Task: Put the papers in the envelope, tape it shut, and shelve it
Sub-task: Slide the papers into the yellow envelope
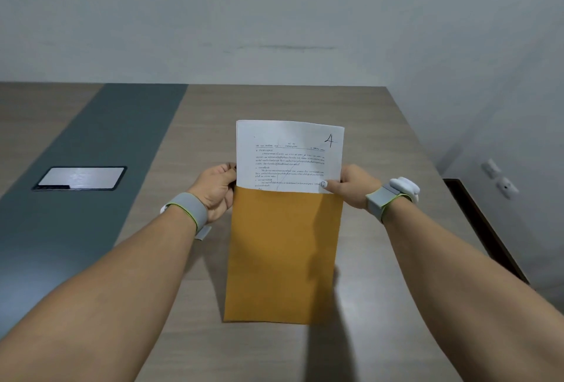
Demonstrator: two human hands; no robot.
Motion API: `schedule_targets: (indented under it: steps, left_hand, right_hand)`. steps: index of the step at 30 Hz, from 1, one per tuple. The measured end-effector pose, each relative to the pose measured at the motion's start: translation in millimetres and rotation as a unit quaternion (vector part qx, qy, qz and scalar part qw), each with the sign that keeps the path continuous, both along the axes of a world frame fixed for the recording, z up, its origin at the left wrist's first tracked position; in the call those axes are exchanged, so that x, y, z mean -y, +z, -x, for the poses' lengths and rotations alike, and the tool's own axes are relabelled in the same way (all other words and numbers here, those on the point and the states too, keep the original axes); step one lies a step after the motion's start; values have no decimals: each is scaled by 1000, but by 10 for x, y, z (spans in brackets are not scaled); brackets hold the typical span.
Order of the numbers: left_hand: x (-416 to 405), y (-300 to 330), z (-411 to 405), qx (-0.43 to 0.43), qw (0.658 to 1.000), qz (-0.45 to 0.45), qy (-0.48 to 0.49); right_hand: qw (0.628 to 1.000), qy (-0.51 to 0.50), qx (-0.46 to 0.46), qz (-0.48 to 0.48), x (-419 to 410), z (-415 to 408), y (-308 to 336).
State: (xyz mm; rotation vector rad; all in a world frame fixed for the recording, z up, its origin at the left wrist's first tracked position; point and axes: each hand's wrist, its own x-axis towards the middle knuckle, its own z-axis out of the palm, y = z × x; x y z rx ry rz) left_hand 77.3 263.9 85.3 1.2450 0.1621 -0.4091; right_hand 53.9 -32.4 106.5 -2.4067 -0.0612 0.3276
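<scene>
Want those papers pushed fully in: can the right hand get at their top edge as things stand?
Probably yes. The papers stick well out of the envelope, top edge uncovered, but the right hand grips their right side at the envelope mouth and must let go first.

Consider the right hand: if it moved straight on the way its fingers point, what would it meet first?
The right hand points leftward, already pinching the papers at the envelope mouth. Beyond them, probably the left hand, though depth is unclear.
</scene>
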Motion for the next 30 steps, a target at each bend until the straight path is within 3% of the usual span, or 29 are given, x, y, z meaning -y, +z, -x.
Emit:
schedule_targets:
  steps: [3, 6, 7, 14, 16, 21, 28, 30]
  left_hand:
    - [-10, 8, -7, -5, 1000, 9, 0]
    - [-13, -2, -28, -14, 1000, 18, -1]
    - [-9, 0, -33, -20, 999, 24, 3]
    - [-118, -105, -63, -31, 999, 19, 11]
    - [-92, -55, -29, -32, 999, 29, 9]
    - [-56, 20, -59, -16, 998, 64, 16]
    - [-77, 32, -56, -15, 995, 93, 11]
    - [-92, 42, -43, -9, 996, 88, 3]
  right_hand:
    - [999, -5, -14, -40, 4, 2, 85]
    - [967, -63, -25, -246, -43, 21, 165]
    - [958, -74, -18, -275, -61, 40, 203]
    - [997, -2, 27, -66, -20, 41, 204]
    - [998, -1, 29, -52, -12, 39, 239]
    - [983, -61, 23, -173, -8, 2, 366]
    - [999, 25, 24, 16, -60, 7, 434]
    - [999, 34, 15, 4, -56, 24, 504]
